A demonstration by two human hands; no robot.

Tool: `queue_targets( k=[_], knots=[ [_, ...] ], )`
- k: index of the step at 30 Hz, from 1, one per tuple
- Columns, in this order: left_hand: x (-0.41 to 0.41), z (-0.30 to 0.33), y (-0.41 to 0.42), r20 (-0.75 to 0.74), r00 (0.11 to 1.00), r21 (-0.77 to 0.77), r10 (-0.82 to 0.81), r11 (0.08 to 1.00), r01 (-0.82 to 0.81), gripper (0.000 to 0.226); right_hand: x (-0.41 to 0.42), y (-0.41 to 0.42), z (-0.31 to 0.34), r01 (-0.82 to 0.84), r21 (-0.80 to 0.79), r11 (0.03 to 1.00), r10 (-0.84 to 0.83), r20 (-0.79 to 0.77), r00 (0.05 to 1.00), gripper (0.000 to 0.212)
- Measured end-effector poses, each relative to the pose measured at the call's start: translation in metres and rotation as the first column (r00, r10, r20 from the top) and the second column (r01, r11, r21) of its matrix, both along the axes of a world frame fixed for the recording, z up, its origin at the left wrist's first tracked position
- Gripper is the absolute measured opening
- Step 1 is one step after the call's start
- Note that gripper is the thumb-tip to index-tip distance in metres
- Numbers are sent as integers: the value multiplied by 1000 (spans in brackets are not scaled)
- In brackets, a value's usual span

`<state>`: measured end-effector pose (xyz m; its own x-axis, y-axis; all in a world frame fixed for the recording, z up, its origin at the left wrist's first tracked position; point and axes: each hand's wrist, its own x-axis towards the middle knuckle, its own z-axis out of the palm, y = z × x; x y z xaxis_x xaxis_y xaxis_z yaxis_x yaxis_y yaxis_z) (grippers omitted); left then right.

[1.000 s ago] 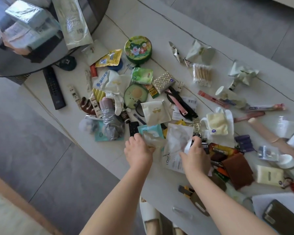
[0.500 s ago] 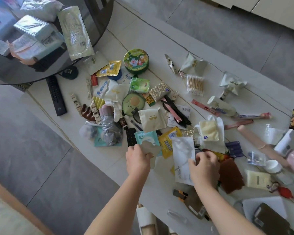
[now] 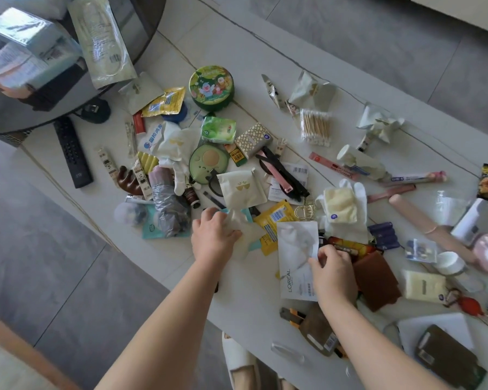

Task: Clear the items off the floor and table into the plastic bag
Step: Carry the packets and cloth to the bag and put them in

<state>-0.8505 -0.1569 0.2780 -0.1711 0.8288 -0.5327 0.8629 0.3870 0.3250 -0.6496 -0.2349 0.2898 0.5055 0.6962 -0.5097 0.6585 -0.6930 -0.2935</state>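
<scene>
A low white worktop (image 3: 237, 305) is strewn with small items. Near its front edge, a translucent packet (image 3: 238, 220) is gripped by the left hand (image 3: 213, 235), whose fingers are curled over it; the packet lies over a teal sachet (image 3: 247, 213). Just to the right, a white sachet (image 3: 296, 257) marked L'OREAL is pinched along its right edge by the right hand (image 3: 331, 270), its grip narrow on the sheet. A yellow sachet (image 3: 273, 220) is tucked partly under the white sachet's top corner. A brown wallet (image 3: 376, 280) lies just right of the right hand. Toward the back edge a round green tin (image 3: 211, 90) stands, with a bundle of cotton swabs (image 3: 315, 126) to its right. A black remote (image 3: 71, 152) lies near the left edge, below a dark round table (image 3: 12, 108). The plastic bag cannot be made out with certainty.
</scene>
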Motion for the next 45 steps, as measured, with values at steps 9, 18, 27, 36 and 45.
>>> queue_targets(
  k=[9, 18, 27, 36, 45],
  knots=[
    [8, 16, -4, 64, 996, -28, 58, 998, -56, 37, 2, 11, 12, 61, -9, 998, -62, -100, 993, 11],
    [3, 71, -34, 414, 709, -204, 571, 817, -539, 34, -5, 21, 69, 160, 4, 987, -141, -458, 878, 50],
    [-32, 156, -87, 578, 246, -339, 778, 503, -795, 35, -35, 28, 154, 35, 22, 999, -12, -641, 767, 47],
    [-107, 225, -162, 682, -218, -401, 698, 109, -909, 17, -127, 18, 232, -208, 83, 975, 197, -762, 617, 45],
    [-215, 269, -240, 733, -440, -404, 518, -189, -895, 12, -275, -21, 276, -476, 140, 868, 379, -807, 454, 40]
  ],
)
